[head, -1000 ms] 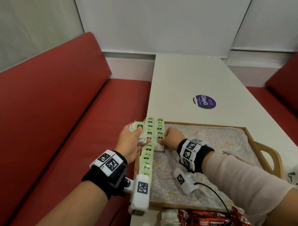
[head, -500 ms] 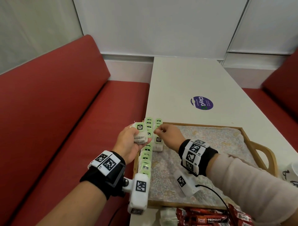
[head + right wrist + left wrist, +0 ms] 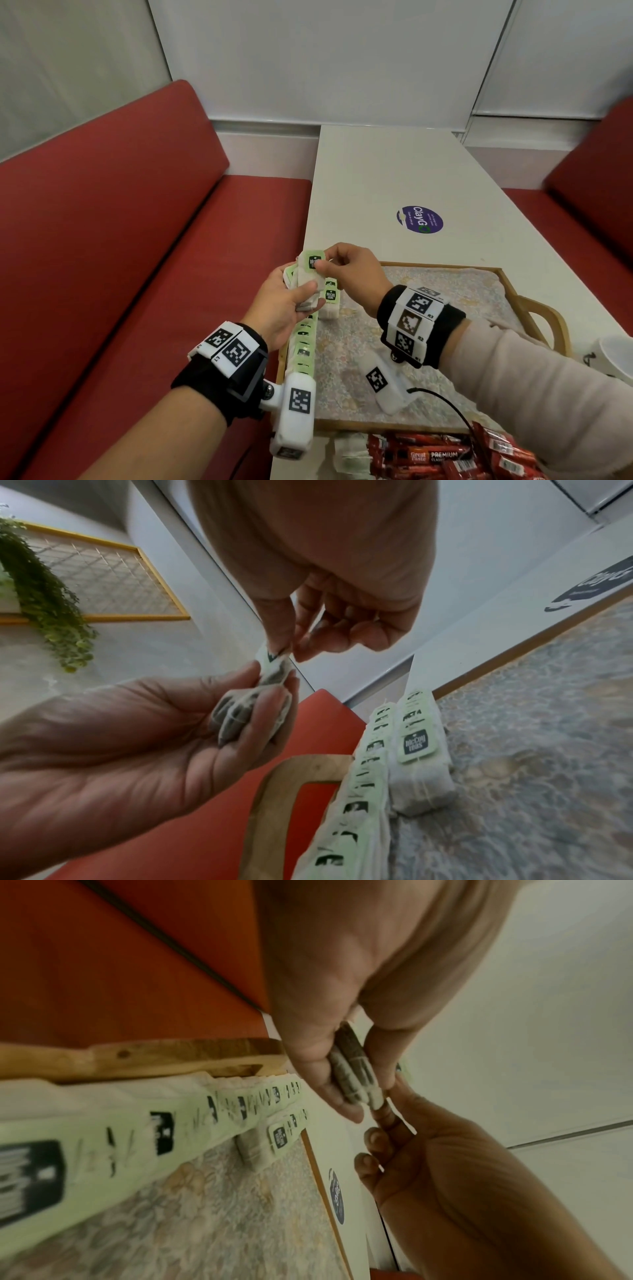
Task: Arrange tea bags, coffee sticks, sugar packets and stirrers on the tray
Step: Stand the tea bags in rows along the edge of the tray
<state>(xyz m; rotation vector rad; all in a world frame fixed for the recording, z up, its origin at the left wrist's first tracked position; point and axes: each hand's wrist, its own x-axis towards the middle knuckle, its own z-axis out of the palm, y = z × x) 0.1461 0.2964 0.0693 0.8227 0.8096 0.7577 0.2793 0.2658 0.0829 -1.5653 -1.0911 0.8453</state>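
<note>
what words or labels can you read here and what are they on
"McCoy teas": tag of a tea bag on the tray.
"ClayGO": purple sticker on the table; its small print is unreadable.
"Great Taste PREMIUM": red coffee sticks.
Wristband numbers are too small to read.

I'm looking at a café or canteen booth: red upholstered bench seats (image 3: 113, 219) flank a long white laminate table (image 3: 394, 171) carrying a round purple "ClayGo" clean-up sticker (image 3: 420, 219), with a trailing green plant (image 3: 41, 593) on the wall.
</note>
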